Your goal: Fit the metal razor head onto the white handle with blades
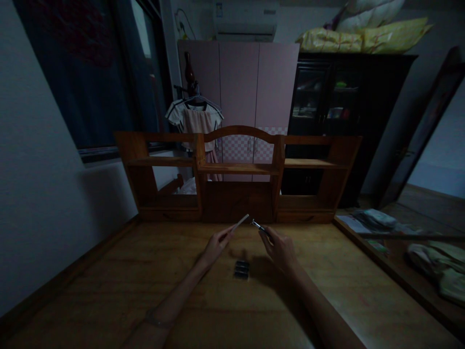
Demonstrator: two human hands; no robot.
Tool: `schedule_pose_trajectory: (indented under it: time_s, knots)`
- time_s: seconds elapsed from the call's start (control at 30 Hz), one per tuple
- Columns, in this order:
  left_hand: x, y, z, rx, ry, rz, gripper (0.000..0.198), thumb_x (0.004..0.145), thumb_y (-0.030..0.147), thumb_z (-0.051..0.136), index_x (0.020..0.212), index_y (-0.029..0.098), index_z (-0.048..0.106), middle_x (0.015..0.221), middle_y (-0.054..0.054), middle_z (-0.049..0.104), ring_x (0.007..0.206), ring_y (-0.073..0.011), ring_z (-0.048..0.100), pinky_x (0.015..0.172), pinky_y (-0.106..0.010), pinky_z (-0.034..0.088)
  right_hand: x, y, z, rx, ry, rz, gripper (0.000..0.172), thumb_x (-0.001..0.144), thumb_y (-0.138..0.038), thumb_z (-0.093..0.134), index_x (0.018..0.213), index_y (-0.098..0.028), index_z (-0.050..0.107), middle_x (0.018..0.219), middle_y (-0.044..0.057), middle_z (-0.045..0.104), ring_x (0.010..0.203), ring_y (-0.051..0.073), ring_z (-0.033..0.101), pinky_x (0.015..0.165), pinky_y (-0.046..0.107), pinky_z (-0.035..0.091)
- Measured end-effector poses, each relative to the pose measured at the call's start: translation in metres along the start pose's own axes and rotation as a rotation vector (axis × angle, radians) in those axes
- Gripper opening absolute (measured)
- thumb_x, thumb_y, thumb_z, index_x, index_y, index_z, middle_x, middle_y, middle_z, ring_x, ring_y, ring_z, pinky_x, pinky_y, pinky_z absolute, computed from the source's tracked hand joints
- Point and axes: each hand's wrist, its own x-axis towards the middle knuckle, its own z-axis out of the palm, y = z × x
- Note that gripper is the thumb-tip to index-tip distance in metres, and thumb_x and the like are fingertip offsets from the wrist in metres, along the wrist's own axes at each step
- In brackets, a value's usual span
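My left hand [217, 246] is closed, pinching one end of a thin, pale, flat strip [240, 222] that slants up to the right. In my right hand [281, 246] is a slim, pen-like tool [258, 226] with a dark body and a shiny silver front. Its tip has a small crosswise end, too small to make out, and points left towards the far end of the strip; a small gap separates the two. Below and between my hands, several small black pieces [241, 269] lie stacked in a short column on the wooden tabletop [181, 300].
A wooden shelf unit [238, 169] with side compartments stands along the table's far edge. A white wall [39, 208] borders the left side. To the right, past a raised wooden edge [385, 266], lie cloth [439, 266] and papers. The room is dim.
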Motion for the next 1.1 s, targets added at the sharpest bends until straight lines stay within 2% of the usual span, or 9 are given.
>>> schedule_pose_trajectory:
  time_s: [0.23, 0.4, 0.53, 0.7, 0.87, 0.97, 1.1]
  knots:
    - [-0.002, 0.001, 0.003, -0.016, -0.078, -0.022, 0.043, 0.086, 0.042, 0.050, 0.120, 0.017, 0.059, 0.120, -0.005, 0.063, 0.111, -0.0232, 0.057, 0.099, -0.038, 0.042, 0.000, 0.002, 0.001, 0.017, 0.017, -0.002, 0.030, 0.093, -0.036, 0.041, 0.112, -0.024, 0.061, 0.091, 0.005, 0.071, 0.069, 0.015, 0.065, 0.057, 0.021, 0.038]
    - [0.000, 0.003, 0.001, 0.017, -0.004, 0.023, 0.043, 0.087, 0.040, 0.049, 0.122, 0.018, 0.058, 0.124, -0.005, 0.060, 0.117, -0.0227, 0.053, 0.104, -0.038, 0.037, -0.001, 0.001, 0.003, -0.018, -0.020, 0.025, 0.029, 0.093, -0.037, 0.040, 0.100, -0.022, 0.064, 0.078, 0.005, 0.070, 0.062, 0.014, 0.063, 0.054, 0.021, 0.035]
    - [-0.001, 0.007, 0.005, 0.021, -0.030, 0.043, 0.044, 0.086, 0.042, 0.049, 0.122, 0.018, 0.058, 0.124, -0.005, 0.059, 0.117, -0.0224, 0.053, 0.104, -0.038, 0.036, -0.002, -0.003, 0.001, 0.007, -0.044, 0.020, 0.030, 0.093, -0.037, 0.038, 0.102, -0.022, 0.063, 0.081, 0.005, 0.070, 0.065, 0.013, 0.063, 0.056, 0.021, 0.035]
    - [-0.002, 0.011, 0.005, 0.037, -0.016, 0.047, 0.043, 0.087, 0.041, 0.047, 0.122, 0.018, 0.058, 0.126, -0.004, 0.058, 0.119, -0.0216, 0.051, 0.105, -0.037, 0.036, -0.001, -0.005, -0.004, 0.064, 0.007, 0.052, 0.033, 0.094, -0.038, 0.036, 0.109, -0.020, 0.059, 0.082, 0.005, 0.069, 0.064, 0.014, 0.062, 0.058, 0.021, 0.036]
    - [-0.004, 0.017, 0.006, 0.031, -0.020, 0.073, 0.043, 0.089, 0.039, 0.046, 0.125, 0.018, 0.055, 0.129, -0.004, 0.055, 0.121, -0.0214, 0.049, 0.106, -0.037, 0.034, -0.001, -0.003, -0.001, 0.073, -0.054, 0.081, 0.032, 0.093, -0.041, 0.037, 0.098, -0.021, 0.061, 0.074, 0.004, 0.067, 0.063, 0.015, 0.061, 0.055, 0.022, 0.034]
    - [-0.005, 0.018, 0.009, 0.038, -0.028, 0.082, 0.043, 0.089, 0.039, 0.045, 0.125, 0.019, 0.055, 0.130, -0.004, 0.055, 0.122, -0.0213, 0.048, 0.107, -0.037, 0.033, 0.000, -0.003, 0.001, 0.185, -0.086, 0.127, 0.033, 0.092, -0.045, 0.038, 0.095, -0.020, 0.060, 0.070, 0.002, 0.064, 0.060, 0.014, 0.058, 0.053, 0.021, 0.033]
    - [-0.005, 0.017, 0.009, 0.068, 0.020, 0.101, 0.042, 0.089, 0.038, 0.045, 0.127, 0.020, 0.054, 0.131, -0.003, 0.054, 0.123, -0.0204, 0.047, 0.108, -0.036, 0.032, 0.001, -0.004, 0.004, 0.420, -0.097, 0.212, 0.040, 0.093, -0.048, 0.034, 0.087, -0.018, 0.059, 0.065, 0.000, 0.057, 0.058, 0.013, 0.053, 0.051, 0.020, 0.035]
